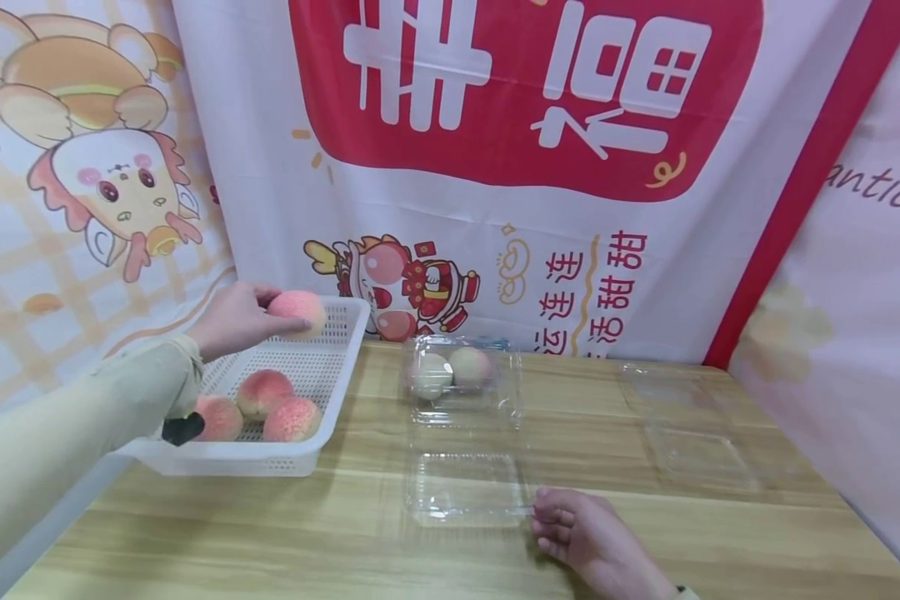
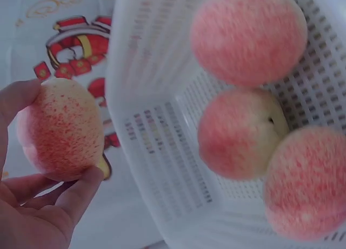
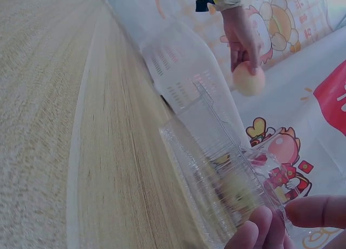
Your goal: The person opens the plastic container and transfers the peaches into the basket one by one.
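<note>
My left hand point(image 1: 232, 321) holds a pink-and-cream peach point(image 1: 298, 313) between thumb and fingers, above the far part of a white perforated plastic basket point(image 1: 351, 350). Three more peaches point(image 2: 243, 132) lie in the basket. In the middle of the table a clear plastic clamshell box point(image 1: 465, 492) stands unfolded, its near half bare. Two pale peaches point(image 1: 430, 377) sit side by side in its far half. My right hand point(image 1: 588, 533) pinches the near half's right edge with thumb and fingers, as the right wrist view also shows.
Another clear plastic box point(image 1: 701, 454) lies unfolded at the right of the wooden table point(image 1: 270, 533). Printed cloths hang behind and at both sides, with a red-and-white banner point(image 1: 510, 100) at the back. The basket stands against the left cloth.
</note>
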